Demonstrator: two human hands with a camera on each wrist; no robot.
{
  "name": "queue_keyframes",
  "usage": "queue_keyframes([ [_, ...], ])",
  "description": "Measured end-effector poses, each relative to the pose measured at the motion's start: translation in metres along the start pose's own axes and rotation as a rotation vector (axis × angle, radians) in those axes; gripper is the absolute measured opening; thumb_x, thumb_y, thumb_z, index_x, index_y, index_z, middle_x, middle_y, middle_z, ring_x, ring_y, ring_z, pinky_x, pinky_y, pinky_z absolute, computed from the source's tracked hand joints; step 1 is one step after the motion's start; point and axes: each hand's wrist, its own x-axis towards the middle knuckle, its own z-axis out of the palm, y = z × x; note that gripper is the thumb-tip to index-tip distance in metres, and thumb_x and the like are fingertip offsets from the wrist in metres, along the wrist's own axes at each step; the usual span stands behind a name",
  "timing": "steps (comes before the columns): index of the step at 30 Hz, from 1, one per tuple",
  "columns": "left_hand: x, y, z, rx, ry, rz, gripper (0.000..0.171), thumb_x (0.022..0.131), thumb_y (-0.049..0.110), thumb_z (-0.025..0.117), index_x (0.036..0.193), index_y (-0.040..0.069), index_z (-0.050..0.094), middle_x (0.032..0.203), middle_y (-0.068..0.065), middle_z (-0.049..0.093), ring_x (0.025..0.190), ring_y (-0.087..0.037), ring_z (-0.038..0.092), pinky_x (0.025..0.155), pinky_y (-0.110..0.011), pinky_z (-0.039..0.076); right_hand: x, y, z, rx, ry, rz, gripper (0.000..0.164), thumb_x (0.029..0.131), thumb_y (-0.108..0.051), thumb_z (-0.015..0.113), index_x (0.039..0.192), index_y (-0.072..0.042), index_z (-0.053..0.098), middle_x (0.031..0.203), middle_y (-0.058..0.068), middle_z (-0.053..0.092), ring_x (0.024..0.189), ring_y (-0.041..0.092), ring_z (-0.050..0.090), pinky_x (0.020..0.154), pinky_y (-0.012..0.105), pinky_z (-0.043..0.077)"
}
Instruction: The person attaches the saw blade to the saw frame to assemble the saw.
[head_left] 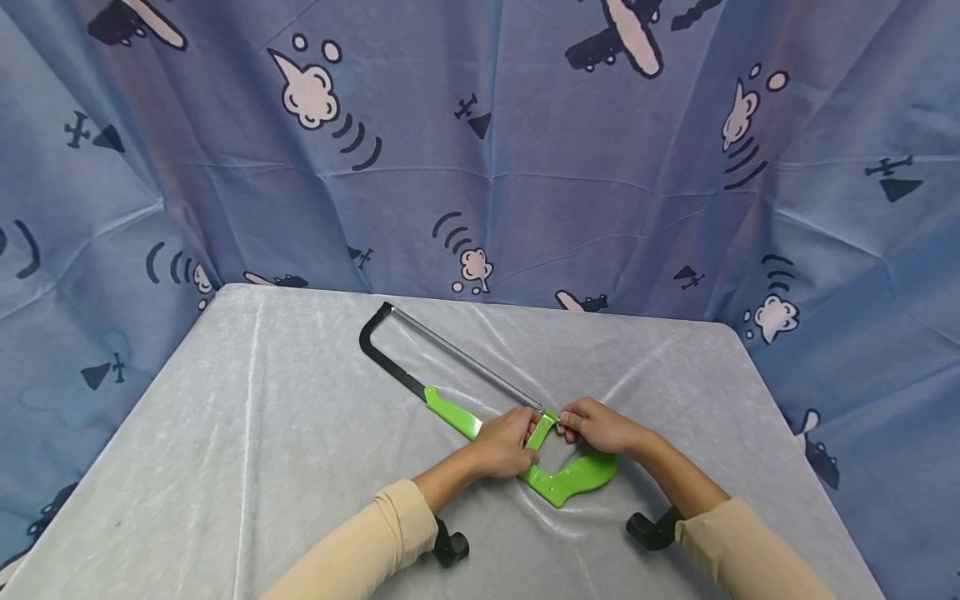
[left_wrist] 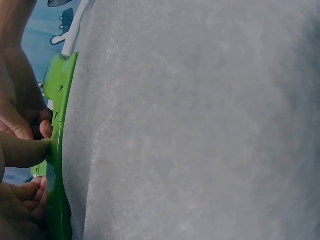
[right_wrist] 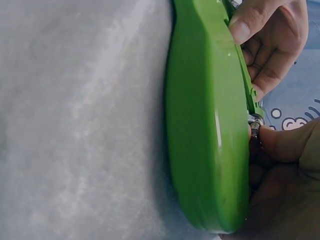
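Observation:
A hacksaw (head_left: 450, 412) with a bright green handle, black front frame and thin grey blade (head_left: 465, 357) lies on the cloth, its far end pointing up and left. My left hand (head_left: 504, 442) grips the green frame just ahead of the handle opening, thumb on the near bar. At the blade's handle end, my right hand (head_left: 600, 427) pinches a small metal wing nut (right_wrist: 255, 127) between thumb and fingertips. In the right wrist view the green handle (right_wrist: 207, 125) stands close in front, with the left thumb pressed on it above.
Pale grey velvety cloth covers the table (head_left: 300, 467). Behind it hangs a blue curtain (head_left: 420, 108) printed with planes and clouds. Black straps with curled ends (head_left: 450, 546) hang below both wrists.

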Motion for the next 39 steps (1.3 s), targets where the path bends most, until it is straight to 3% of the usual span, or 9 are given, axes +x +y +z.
queue_keyframes([
  [11, -0.002, -0.001, -0.003, -0.015, -0.002, 0.025, 0.043, 0.077, 0.009, 0.075, 0.117, 0.006, 0.061, 0.089, 0.004, 0.053, 0.080, -0.006, 0.048, 0.073, -0.022, 0.040, -0.001, -0.005, 0.007, -0.101, 0.086, 0.004, 0.031, 0.103, -0.003, 0.042, 0.079, 0.006, 0.060, 0.066, 0.004, 0.053, 0.059, 0.012, 0.045, 0.056, 0.025, 0.039],
  [21, -0.003, -0.001, -0.011, -0.200, -0.058, 0.047, 0.050, 0.077, -0.002, 0.074, 0.124, -0.009, 0.061, 0.092, -0.005, 0.065, 0.081, -0.009, 0.057, 0.074, -0.019, 0.046, -0.010, -0.011, 0.000, -0.172, 0.093, 0.075, 0.023, 0.101, -0.015, 0.051, 0.092, 0.002, 0.064, 0.075, 0.007, 0.059, 0.064, 0.019, 0.056, 0.059, 0.033, 0.049],
  [27, -0.009, 0.006, -0.019, -0.152, -0.069, 0.050, 0.050, 0.083, 0.001, 0.071, 0.131, -0.009, 0.058, 0.104, -0.011, 0.070, 0.090, -0.013, 0.064, 0.080, -0.020, 0.049, -0.015, -0.015, -0.013, -0.272, 0.166, 0.040, 0.019, 0.100, -0.014, 0.052, 0.098, 0.001, 0.064, 0.084, 0.011, 0.062, 0.073, 0.018, 0.056, 0.065, 0.033, 0.047],
  [33, -0.018, 0.013, -0.027, 0.018, -0.068, 0.089, 0.051, 0.089, 0.014, 0.070, 0.136, 0.000, 0.057, 0.119, -0.010, 0.067, 0.103, -0.014, 0.062, 0.091, -0.029, 0.049, -0.017, -0.022, -0.024, -0.345, 0.245, 0.014, 0.016, 0.100, -0.015, 0.055, 0.102, -0.001, 0.064, 0.090, 0.010, 0.064, 0.080, 0.018, 0.056, 0.070, 0.036, 0.046],
  [39, -0.021, 0.005, -0.049, -0.023, -0.095, 0.101, 0.048, 0.093, 0.014, 0.067, 0.138, 0.003, 0.056, 0.126, -0.013, 0.066, 0.106, -0.019, 0.066, 0.088, -0.029, 0.051, -0.019, -0.026, -0.035, -0.366, 0.264, 0.035, 0.025, 0.100, -0.020, 0.055, 0.111, 0.001, 0.061, 0.101, 0.013, 0.066, 0.092, 0.028, 0.061, 0.076, 0.043, 0.050],
])
